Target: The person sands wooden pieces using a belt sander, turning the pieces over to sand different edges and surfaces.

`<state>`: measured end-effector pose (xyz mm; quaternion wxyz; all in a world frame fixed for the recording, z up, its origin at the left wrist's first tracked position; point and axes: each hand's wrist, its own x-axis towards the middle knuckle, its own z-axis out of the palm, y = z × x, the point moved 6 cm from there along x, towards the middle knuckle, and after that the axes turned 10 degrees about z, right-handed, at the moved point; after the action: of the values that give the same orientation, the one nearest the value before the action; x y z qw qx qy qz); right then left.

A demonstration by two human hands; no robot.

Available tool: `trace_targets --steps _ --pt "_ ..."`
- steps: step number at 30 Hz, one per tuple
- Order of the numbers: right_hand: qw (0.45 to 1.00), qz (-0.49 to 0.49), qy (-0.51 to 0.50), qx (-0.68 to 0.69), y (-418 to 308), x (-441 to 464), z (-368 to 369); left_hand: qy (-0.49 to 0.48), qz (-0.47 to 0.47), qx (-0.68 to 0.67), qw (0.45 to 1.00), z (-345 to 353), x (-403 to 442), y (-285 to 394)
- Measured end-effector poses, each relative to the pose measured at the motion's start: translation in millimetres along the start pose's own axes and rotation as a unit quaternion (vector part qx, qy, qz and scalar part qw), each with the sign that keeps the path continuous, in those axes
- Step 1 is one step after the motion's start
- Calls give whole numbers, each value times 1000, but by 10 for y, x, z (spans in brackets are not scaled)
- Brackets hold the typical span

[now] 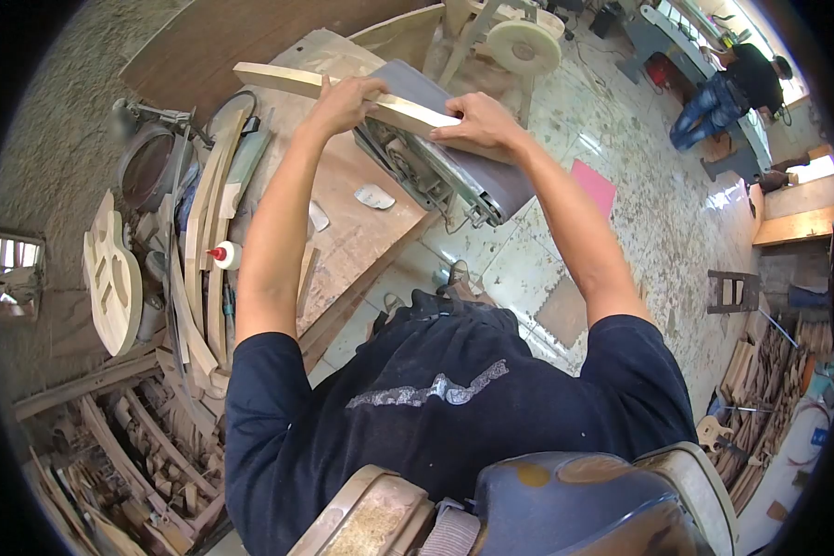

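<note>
A long pale wooden strip (292, 81) lies across the dark belt of a belt sander (417, 85), its left end reaching out past the machine. My left hand (347, 104) grips the strip near its middle, thumb and fingers on its edges. Closer to the strip's right end, my right hand (477, 122) is closed on it, thumb at the near side. The sander's metal frame (403, 157) shows below the strip, between my arms. Both palms and the strip's underside are hidden.
The wooden workbench (361, 241) holds a red-capped glue bottle (227, 255) and curved wood strips (200, 199). A guitar-shaped body (113, 278) stands at left. A disc wheel (524, 48) is behind the sander. Another person (734, 88) works at a far machine, upper right.
</note>
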<state>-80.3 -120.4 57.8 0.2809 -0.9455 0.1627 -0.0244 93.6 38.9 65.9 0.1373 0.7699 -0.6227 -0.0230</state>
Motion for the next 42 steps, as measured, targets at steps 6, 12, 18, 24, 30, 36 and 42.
trace_targets --steps 6,12,18,24,30,36,42 --pt "1000 -6 10 5 -91 81 80 -13 -10 10 1000 -57 -29 -93" --pt "1000 -9 14 3 -85 124 85 -17 -15 7 1000 -52 -23 -133" --pt "1000 -9 16 -4 -40 66 -14 -25 -16 4 1000 -27 50 -46" --pt "1000 -6 10 -1 70 52 -42 -15 -8 1 1000 36 121 6" --pt "1000 -11 12 8 145 69 -25 -13 -6 -1 1000 61 126 27" --pt "1000 -11 8 -1 146 56 -46 -14 -3 3 1000 63 125 56" --pt "1000 -8 5 3 174 30 -58 -3 -2 -6 1000 97 136 74"
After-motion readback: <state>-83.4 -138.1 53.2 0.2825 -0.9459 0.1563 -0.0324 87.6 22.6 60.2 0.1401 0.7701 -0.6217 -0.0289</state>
